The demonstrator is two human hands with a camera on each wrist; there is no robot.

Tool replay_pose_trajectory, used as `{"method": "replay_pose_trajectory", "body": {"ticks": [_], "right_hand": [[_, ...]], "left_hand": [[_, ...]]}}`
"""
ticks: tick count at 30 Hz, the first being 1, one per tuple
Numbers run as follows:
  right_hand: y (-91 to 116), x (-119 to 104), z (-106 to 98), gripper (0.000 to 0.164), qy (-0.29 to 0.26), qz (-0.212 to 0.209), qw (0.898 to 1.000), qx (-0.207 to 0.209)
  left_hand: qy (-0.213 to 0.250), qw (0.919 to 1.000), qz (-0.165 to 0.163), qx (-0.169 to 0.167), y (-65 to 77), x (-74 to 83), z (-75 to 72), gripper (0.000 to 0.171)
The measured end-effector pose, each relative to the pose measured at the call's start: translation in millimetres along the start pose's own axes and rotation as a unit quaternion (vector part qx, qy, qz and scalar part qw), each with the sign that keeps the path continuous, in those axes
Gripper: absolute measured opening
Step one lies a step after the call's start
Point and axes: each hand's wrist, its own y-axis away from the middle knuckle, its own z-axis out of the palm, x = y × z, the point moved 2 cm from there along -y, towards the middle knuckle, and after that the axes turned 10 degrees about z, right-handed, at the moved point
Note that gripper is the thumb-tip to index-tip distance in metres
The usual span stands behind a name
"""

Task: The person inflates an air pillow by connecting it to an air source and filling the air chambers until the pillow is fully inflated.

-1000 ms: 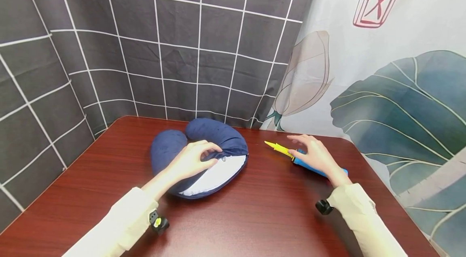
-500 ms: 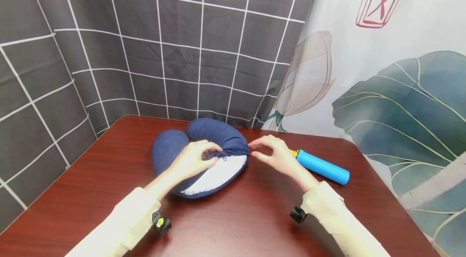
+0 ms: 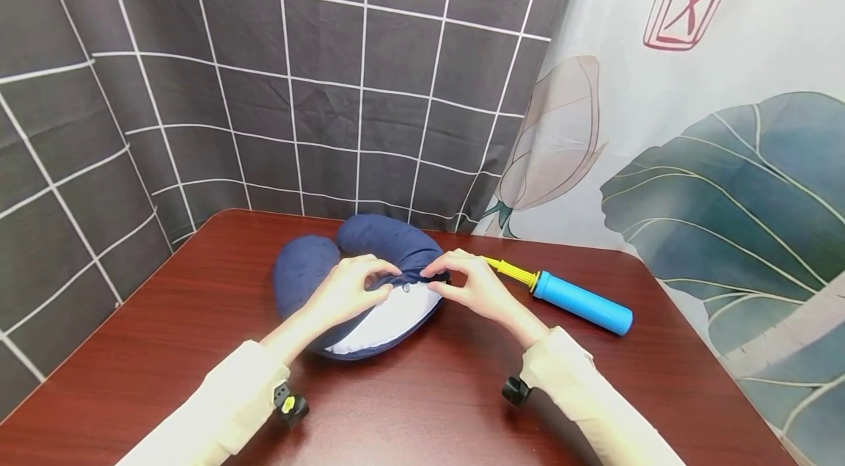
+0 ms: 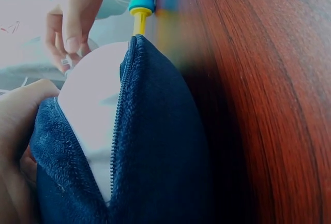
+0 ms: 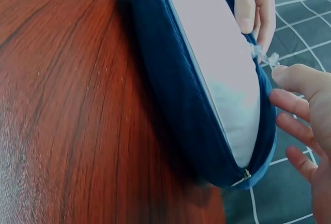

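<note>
A navy U-shaped neck pillow [image 3: 306, 260] lies on the table, its cover unzipped over a white inner cushion [image 4: 98, 100]. My left hand [image 3: 346, 286] grips the cover's edge, thumb inside and fingers behind it in the right wrist view. A small clear valve with a cap [image 5: 271, 59] sticks out beside the left fingertips. My right hand [image 3: 478, 290] is at that valve, thumb and forefinger apart in the head view. In the right wrist view, one right fingertip overlaps the cap while the other fingers are spread. The zipper pull [image 5: 247, 174] sits at one end of the opening.
A blue hand pump [image 3: 584, 302] with a yellow nozzle [image 3: 515, 271] lies on the table right of the pillow. The reddish-brown wooden table [image 3: 422, 407] backs onto a dark grid curtain [image 3: 323, 114] and a printed floral cloth [image 3: 733, 194].
My right hand has moved left from over the pump to the pillow's opening, leaving the pump lying in view. My left hand has kept its place on the pillow.
</note>
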Motion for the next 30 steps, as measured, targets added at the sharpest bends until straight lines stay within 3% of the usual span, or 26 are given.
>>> {"method": "replay_pose_trajectory", "body": {"ticks": [8, 17, 24, 30], "right_hand": [[-3, -2, 5, 0.012, -0.041, -0.019, 0.999, 0.000], [-5, -3, 9, 0.013, -0.049, -0.009, 0.999, -0.013], [-8, -8, 13, 0.014, -0.055, 0.022, 0.998, -0.031], [-12, -14, 15, 0.012, -0.055, 0.061, 0.996, -0.021]], "left_hand": [[-0.005, 1.0000, 0.006, 0.001, 0.2, -1.7, 0.2, 0.025], [-0.007, 0.9999, 0.009, 0.000, 0.0, -2.6, 1.6, 0.025], [-0.007, 1.0000, 0.002, -0.004, 0.8, -2.9, 2.2, 0.026], [0.000, 1.0000, 0.009, 0.000, 0.6, -1.4, 1.4, 0.026]]}}
